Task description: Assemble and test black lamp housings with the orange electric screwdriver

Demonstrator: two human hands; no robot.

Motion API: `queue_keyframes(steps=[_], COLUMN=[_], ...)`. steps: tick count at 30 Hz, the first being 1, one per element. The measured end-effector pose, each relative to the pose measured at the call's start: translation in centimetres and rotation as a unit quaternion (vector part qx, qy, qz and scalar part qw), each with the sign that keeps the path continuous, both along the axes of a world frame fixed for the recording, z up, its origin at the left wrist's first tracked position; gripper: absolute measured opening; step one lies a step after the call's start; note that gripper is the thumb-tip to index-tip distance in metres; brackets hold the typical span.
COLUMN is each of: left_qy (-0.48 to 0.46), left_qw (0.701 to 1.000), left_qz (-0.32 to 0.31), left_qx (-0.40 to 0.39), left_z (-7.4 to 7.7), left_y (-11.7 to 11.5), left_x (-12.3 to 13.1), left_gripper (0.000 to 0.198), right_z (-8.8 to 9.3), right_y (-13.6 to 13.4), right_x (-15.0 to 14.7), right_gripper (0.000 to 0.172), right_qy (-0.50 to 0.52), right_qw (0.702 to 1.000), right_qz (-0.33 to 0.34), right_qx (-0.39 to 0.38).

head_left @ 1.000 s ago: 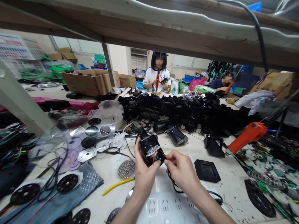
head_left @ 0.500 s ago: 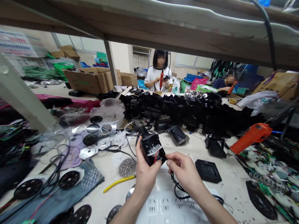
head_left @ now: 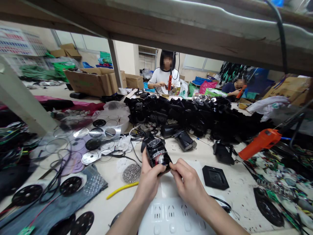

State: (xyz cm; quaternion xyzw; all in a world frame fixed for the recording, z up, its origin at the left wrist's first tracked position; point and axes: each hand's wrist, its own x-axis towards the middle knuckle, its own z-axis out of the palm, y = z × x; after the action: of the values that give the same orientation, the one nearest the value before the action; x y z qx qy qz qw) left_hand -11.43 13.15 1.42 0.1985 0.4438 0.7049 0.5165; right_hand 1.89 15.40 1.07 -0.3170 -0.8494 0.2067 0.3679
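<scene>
Head view, left hand (head_left: pixel 149 179): fingers are wrapping around the black case (head_left: pixel 153 153).
Right hand (head_left: pixel 188 181): fingertips are bunching at the case's near right corner; I can't tell if they're holding anything.
Black case: sitting in the left hand, open, showing a red wire.
Black square piece (head_left: pixel 215 178): lying right of the right hand.
Silver bits (head_left: pixel 131 173): lying heaped left of the left hand.

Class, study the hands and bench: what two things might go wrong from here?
The left hand holds an open black housing; a red wire inside, close to that hand, might get pinched.

Small metal pieces lie heaped nearby; a careless knock might scatter them.
</scene>
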Motion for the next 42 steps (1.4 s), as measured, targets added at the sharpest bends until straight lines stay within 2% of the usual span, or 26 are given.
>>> queue_keyframes(steps=[3, 7, 10, 13, 17, 20, 25, 28, 32, 36, 39, 42], left_qy=[-0.034, -0.053, -0.069, -0.083, -0.091, -0.087, -0.088, -0.100, -0.136, -0.162, -0.140, -0.120], left_qw=[0.999, 0.998, 0.996, 0.995, 0.993, 0.993, 0.993, 0.991, 0.983, 0.972, 0.965, 0.960], left_qz=[-0.013, -0.027, -0.039, -0.057, -0.069, -0.066, -0.062, -0.075, -0.106, -0.152, -0.198, -0.224], left_qx=[-0.018, -0.036, -0.032, -0.027, -0.042, -0.044, -0.047, -0.049, -0.057, -0.082, -0.096, -0.113], left_z=[0.6, 0.9, 1.0, 1.2, 1.0, 0.6, 0.4, 0.6, 0.7, 0.8, 0.7, 0.4], left_y=[-0.1, -0.1, -0.1, -0.2, -0.2, -0.1, 0.0, -0.1, -0.2, -0.2, -0.2, -0.2], left_x=[-0.2, -0.6, -0.8, -1.0, -1.0, -0.9, -0.9, -0.9, -0.9, -0.6, -0.4, -0.1], left_gripper=[0.086, 0.080, 0.074, 0.071, 0.074, 0.078, 0.079, 0.073, 0.063, 0.049, 0.039, 0.035], right_z=[-0.3, -0.3, 0.0, 0.1, 0.4, 0.9, 1.4, 1.4, 1.7, 1.9, 1.5, 1.0], right_y=[-0.1, -0.2, -0.3, -0.6, -1.0, -1.1, -1.2, -1.6, -2.6, -4.0, -5.3, -6.6], right_x=[0.2, 0.2, 0.2, 0.3, 0.2, 0.0, -0.1, 0.2, 1.1, 1.7, 1.8, 1.7], right_gripper=[0.022, 0.015, 0.013, 0.023, 0.025, 0.026, 0.026, 0.024, 0.028, 0.030, 0.025, 0.017], right_qy=[0.014, 0.033, 0.048, 0.039, -0.050, -0.095, -0.094, -0.073, -0.095, -0.096, -0.037, 0.000], right_qw=[1.000, 0.998, 0.997, 0.999, 0.992, 0.986, 0.992, 0.996, 0.995, 0.994, 0.995, 0.992], right_qz=[-0.007, -0.028, -0.026, -0.013, -0.006, -0.015, -0.012, -0.003, -0.014, -0.046, -0.087, -0.126], right_qx=[0.008, -0.047, -0.051, 0.010, 0.112, 0.139, 0.078, 0.041, 0.021, -0.017, -0.041, -0.001])
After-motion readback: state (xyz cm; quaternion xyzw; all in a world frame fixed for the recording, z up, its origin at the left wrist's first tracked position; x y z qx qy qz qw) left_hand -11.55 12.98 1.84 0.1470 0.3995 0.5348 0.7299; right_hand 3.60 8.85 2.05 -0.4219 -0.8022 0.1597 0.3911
